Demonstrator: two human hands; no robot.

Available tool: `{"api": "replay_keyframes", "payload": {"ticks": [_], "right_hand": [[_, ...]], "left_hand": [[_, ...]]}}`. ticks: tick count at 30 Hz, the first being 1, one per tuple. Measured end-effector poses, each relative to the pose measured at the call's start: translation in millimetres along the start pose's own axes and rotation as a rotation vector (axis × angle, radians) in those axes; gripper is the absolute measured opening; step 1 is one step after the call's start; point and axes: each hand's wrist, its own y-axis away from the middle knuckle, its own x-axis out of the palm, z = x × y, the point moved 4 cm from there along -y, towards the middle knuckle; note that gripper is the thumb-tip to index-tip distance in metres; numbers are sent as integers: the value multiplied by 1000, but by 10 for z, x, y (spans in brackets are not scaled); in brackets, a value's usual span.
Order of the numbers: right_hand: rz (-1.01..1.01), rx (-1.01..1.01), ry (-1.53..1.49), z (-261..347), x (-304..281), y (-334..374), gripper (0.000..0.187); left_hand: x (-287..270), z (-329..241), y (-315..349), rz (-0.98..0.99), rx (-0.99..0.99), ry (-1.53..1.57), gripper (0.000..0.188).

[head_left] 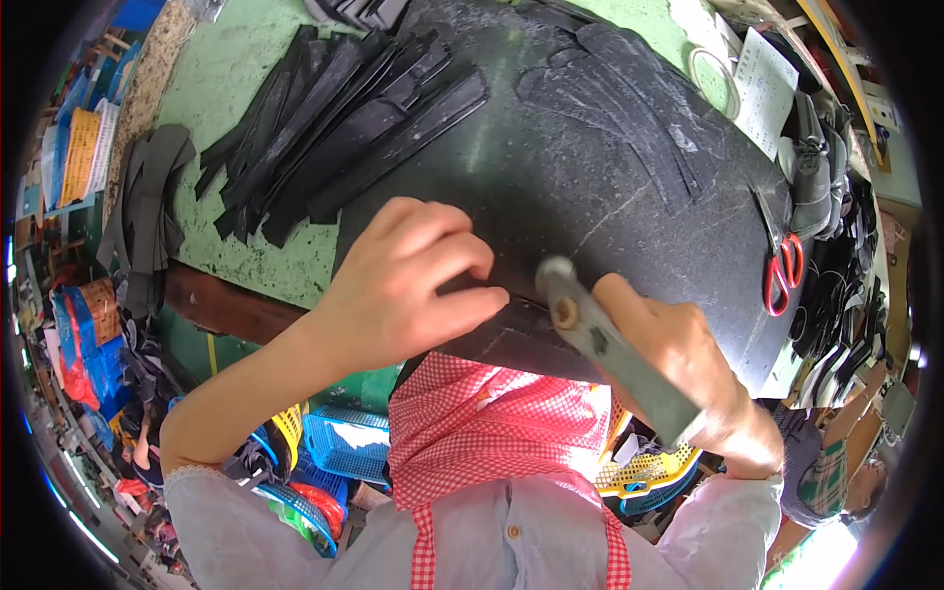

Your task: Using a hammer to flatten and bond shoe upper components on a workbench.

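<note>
My right hand (678, 344) grips a hammer (619, 359). Its grey metal head slants across in front of that hand, with a round end pointing towards the black work mat (501, 167). To the left, my left hand (418, 275) is low over the mat's near edge, its fingers curled and its thumb pointing at the hammer. What those fingers hold, if anything, blends into the black surface. A dark strip (526, 329) lies along the near edge, between and below my two hands.
Black strips (344, 128) are piled at the far left, and thinner ones (629, 108) lie at the far right. Red-handled scissors (782, 261) rest on the right, below a white sheet (767, 88) and a tape roll (713, 84). Grey strips (147, 206) hang over the left edge. Baskets (349, 442) stand below.
</note>
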Motion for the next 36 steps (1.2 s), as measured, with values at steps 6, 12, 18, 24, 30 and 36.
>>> {"api": "replay_keyframes", "payload": {"ticks": [6, 12, 18, 24, 30, 36], "right_hand": [[113, -25, -88, 54, 66, -104, 19], [124, -52, -68, 152, 198, -174, 16], [20, -61, -11, 182, 87, -244, 25], [134, 62, -180, 158, 136, -367, 24], [156, -24, -95, 203, 249, -429, 29], [98, -48, -92, 322, 276, -503, 21]], "left_hand": [[-64, 123, 44, 50, -116, 89, 31], [-89, 175, 107, 56, -165, 104, 30], [-138, 108, 221, -63, -29, -85, 31], [-237, 239, 306, -20, -117, -16, 26], [-287, 306, 347, -46, -242, 13, 29], [-328, 209, 427, -47, -183, -82, 30]]}}
